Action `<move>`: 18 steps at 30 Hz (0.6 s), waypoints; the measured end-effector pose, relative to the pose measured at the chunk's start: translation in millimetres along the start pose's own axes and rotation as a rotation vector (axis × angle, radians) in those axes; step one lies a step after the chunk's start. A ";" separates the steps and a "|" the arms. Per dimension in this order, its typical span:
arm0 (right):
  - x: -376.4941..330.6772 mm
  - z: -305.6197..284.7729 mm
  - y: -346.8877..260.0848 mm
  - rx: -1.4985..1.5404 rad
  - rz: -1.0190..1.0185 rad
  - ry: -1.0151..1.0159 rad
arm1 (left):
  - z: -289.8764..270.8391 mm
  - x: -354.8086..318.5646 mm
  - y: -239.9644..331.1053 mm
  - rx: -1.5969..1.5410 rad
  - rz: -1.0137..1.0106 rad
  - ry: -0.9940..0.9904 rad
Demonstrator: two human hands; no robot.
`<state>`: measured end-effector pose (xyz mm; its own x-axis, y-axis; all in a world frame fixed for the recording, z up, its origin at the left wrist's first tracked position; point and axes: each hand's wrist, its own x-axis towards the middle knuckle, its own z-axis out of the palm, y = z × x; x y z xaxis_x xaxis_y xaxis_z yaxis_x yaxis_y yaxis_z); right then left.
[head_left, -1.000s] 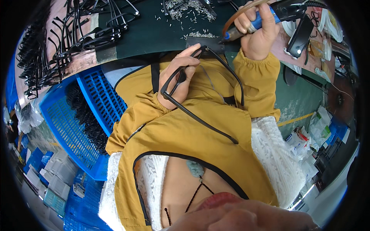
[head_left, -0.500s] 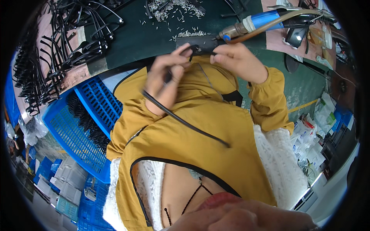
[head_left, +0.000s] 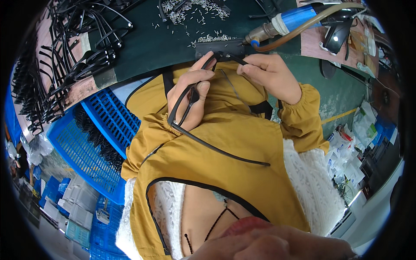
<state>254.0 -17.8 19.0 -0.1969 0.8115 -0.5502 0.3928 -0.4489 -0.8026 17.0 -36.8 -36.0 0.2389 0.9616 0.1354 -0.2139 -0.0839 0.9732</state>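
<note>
My left hand (head_left: 190, 93) grips a black eyeglass frame (head_left: 187, 104) by its front, close to my chest; one thin temple arm (head_left: 225, 151) trails down across my yellow sleeve. My right hand (head_left: 271, 73) pinches the frame's other end at the hinge, just below the edge of the dark green work mat (head_left: 164, 39). A blue-handled powered screwdriver (head_left: 286, 21) with a brown hose lies on the mat just above my right hand, untouched.
Small metal screws (head_left: 195, 8) are scattered on the mat. A heap of black eyeglass frames (head_left: 65, 56) fills the bench's left side. Blue plastic crates (head_left: 82, 143) holding more black parts stand at the lower left. Packets and boxes (head_left: 355, 143) lie on the floor at right.
My right hand has put down the blue screwdriver, which now lies on the mat, and has come down to take the frame's end. My left hand still holds the frame.
</note>
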 end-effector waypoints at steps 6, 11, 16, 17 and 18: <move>3.3 8.1 -0.5 -0.087 -0.121 0.018 | -0.4 0.9 -4.1 0.030 0.077 -0.018; -1.5 7.2 -5.0 -0.263 -0.281 0.063 | -2.8 5.7 -3.5 0.151 0.150 -0.093; 2.0 6.7 1.8 -0.124 -0.297 0.037 | -4.9 8.5 1.8 0.091 0.052 -0.077; 4.3 6.8 5.1 -0.130 -0.336 0.040 | -5.6 8.6 2.7 0.148 0.074 -0.099; 5.4 6.8 9.0 -0.173 -0.384 0.059 | -5.8 9.2 2.4 0.194 0.108 -0.118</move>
<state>250.3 -20.0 7.2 -0.3084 0.9300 -0.2001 0.4465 -0.0442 -0.8937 13.2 -26.6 -33.5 0.3358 0.9082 0.2500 -0.0608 -0.2440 0.9679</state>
